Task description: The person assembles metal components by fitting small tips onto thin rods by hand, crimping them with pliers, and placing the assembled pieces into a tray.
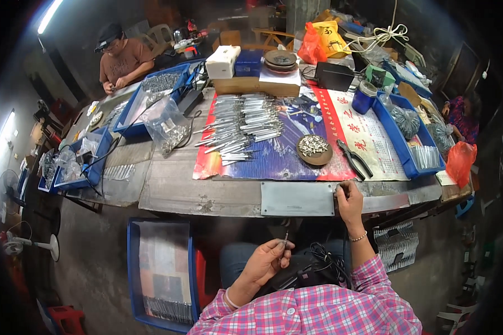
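Matt grey metal plate [298, 199] at the desk [173, 190] front edge (rough, worn wood); glossy printed paper sheet [279, 153]; shiny metal rods [243, 125].

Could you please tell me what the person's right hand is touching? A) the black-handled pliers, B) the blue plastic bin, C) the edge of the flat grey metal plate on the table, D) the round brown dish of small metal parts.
C: the right hand rests at the right edge of the flat grey metal plate, apart from the pliers and dish.

Dim workshop, tube lights [49, 15] glaring upper left, dark bent fisheye edges
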Action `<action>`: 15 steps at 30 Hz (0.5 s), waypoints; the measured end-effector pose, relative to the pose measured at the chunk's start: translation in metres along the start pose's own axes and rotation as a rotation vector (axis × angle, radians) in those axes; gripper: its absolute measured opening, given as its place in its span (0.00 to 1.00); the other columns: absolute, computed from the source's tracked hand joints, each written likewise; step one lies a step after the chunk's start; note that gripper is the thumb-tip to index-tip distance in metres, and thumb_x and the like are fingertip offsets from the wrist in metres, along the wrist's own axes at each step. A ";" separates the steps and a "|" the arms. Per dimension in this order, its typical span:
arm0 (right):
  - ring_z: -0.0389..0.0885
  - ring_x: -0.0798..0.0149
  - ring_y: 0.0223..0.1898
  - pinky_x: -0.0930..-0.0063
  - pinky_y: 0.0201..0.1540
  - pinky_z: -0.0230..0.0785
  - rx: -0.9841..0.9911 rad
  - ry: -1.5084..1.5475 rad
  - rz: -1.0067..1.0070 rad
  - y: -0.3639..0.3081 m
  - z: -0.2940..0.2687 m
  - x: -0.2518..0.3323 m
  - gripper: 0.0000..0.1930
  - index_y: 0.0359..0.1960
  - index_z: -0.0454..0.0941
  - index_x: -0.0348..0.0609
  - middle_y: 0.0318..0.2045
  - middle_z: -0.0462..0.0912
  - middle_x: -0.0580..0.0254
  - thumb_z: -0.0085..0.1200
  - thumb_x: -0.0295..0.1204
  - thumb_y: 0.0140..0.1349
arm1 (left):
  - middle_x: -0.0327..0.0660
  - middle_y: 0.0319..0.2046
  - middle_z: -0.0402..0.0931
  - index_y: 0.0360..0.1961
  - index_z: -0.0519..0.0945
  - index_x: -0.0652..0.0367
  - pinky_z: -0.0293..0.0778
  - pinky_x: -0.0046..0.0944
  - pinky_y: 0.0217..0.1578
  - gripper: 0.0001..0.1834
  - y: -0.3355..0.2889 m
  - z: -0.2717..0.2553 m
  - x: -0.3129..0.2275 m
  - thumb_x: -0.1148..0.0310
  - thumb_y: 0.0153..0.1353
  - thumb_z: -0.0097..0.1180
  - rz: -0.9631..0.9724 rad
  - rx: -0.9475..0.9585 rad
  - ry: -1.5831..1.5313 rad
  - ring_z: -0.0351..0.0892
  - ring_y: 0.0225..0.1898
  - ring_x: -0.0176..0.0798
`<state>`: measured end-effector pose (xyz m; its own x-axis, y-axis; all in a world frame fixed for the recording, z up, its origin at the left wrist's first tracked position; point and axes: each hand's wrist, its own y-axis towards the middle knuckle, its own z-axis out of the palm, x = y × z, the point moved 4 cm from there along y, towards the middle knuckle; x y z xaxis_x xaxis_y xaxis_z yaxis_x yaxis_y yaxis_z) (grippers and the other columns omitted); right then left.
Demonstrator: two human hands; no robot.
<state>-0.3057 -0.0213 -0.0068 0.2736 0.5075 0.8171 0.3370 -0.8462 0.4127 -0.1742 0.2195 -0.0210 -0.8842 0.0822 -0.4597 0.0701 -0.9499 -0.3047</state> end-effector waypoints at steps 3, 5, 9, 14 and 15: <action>0.74 0.71 0.21 0.76 0.26 0.66 -0.015 0.003 -0.017 0.000 -0.001 0.002 0.06 0.30 0.72 0.34 0.19 0.76 0.58 0.50 0.26 0.57 | 0.39 0.25 0.70 0.40 0.74 0.67 0.66 0.30 0.28 0.12 0.000 0.000 0.002 0.67 0.63 0.48 0.004 0.015 0.006 0.67 0.24 0.31; 0.73 0.74 0.22 0.78 0.27 0.66 -0.020 -0.009 -0.031 -0.002 -0.002 -0.003 0.06 0.30 0.72 0.34 0.20 0.76 0.61 0.50 0.25 0.57 | 0.38 0.26 0.71 0.41 0.74 0.67 0.68 0.26 0.28 0.12 -0.001 0.000 0.004 0.68 0.64 0.47 0.007 0.044 -0.006 0.68 0.24 0.30; 0.73 0.75 0.24 0.79 0.28 0.66 -0.020 0.130 0.069 0.001 -0.005 -0.003 0.05 0.29 0.72 0.34 0.21 0.76 0.63 0.49 0.25 0.58 | 0.38 0.26 0.71 0.41 0.74 0.67 0.68 0.26 0.28 0.12 0.000 0.004 0.001 0.68 0.64 0.47 0.012 0.058 0.008 0.68 0.24 0.29; 0.73 0.73 0.33 0.79 0.37 0.66 0.241 0.293 0.076 -0.001 0.009 0.025 0.09 0.39 0.70 0.34 0.31 0.76 0.63 0.50 0.25 0.58 | 0.38 0.26 0.71 0.40 0.74 0.67 0.67 0.26 0.28 0.12 0.000 0.000 -0.003 0.68 0.64 0.47 0.024 0.020 0.039 0.68 0.24 0.29; 0.74 0.73 0.34 0.79 0.37 0.67 0.322 0.315 0.080 -0.004 0.014 0.032 0.11 0.41 0.70 0.34 0.32 0.76 0.63 0.51 0.26 0.58 | 0.38 0.26 0.71 0.40 0.74 0.67 0.67 0.26 0.28 0.12 0.000 0.001 -0.005 0.68 0.64 0.46 0.024 0.020 0.040 0.68 0.24 0.29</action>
<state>-0.2854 0.0003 0.0117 0.0400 0.3259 0.9445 0.6025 -0.7620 0.2375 -0.1704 0.2185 -0.0181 -0.8635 0.0710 -0.4994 0.0815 -0.9574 -0.2769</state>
